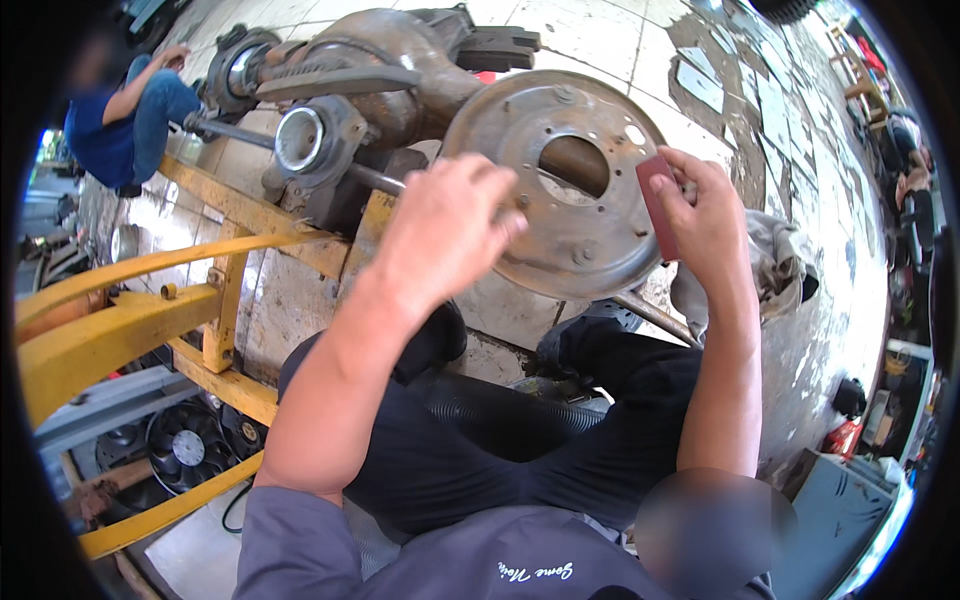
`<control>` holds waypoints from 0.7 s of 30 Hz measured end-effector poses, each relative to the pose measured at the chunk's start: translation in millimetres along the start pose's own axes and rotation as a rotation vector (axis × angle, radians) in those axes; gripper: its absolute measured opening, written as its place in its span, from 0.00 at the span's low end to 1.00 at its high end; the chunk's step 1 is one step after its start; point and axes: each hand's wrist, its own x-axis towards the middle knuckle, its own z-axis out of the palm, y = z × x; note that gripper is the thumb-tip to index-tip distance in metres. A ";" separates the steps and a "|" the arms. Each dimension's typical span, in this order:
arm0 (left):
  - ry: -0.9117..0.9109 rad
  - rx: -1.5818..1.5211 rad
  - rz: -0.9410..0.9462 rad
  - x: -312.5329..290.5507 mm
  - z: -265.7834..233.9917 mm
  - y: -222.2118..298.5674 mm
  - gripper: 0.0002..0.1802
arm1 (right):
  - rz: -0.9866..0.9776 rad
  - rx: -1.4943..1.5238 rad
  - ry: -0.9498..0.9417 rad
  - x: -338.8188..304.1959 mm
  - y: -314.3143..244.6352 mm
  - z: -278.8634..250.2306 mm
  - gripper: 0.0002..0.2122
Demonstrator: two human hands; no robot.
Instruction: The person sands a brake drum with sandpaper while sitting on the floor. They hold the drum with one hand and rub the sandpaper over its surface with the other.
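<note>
A round, rusty brake backing plate (490, 130), with a large centre hole and smaller holes, stands before me at the end of an axle housing (400, 45). My right hand (708, 205) is closed on a reddish-brown piece of sandpaper (656, 205), pinched between thumb and fingers at the plate's right rim. My left hand (445, 225) is over the plate's left edge with its fingers bent. Its back hides most of the fingers, so whether it grips anything is unclear. A metal shaft (375, 180) passes behind that hand to a hub ring (300, 140).
A yellow metal frame (120, 350) runs along my left, with black fans (187, 447) below it. Another person (130, 125) crouches at the far left. A grey cloth (780, 265) lies right of the plate, near broken floor tiles (700, 80). A grey cabinet (835, 510) stands at lower right.
</note>
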 end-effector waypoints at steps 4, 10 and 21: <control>-0.157 -0.029 0.206 -20.7 43.1 72.3 0.31 | 0.135 0.060 0.170 4.5 10.0 -18.4 0.14; -0.109 0.007 0.345 -8.3 65.9 107.5 0.33 | 0.298 0.310 0.195 6.3 37.5 -34.3 0.11; 0.148 -0.001 0.057 44.8 7.4 65.6 0.21 | 0.132 0.117 0.083 12.8 41.4 -15.3 0.09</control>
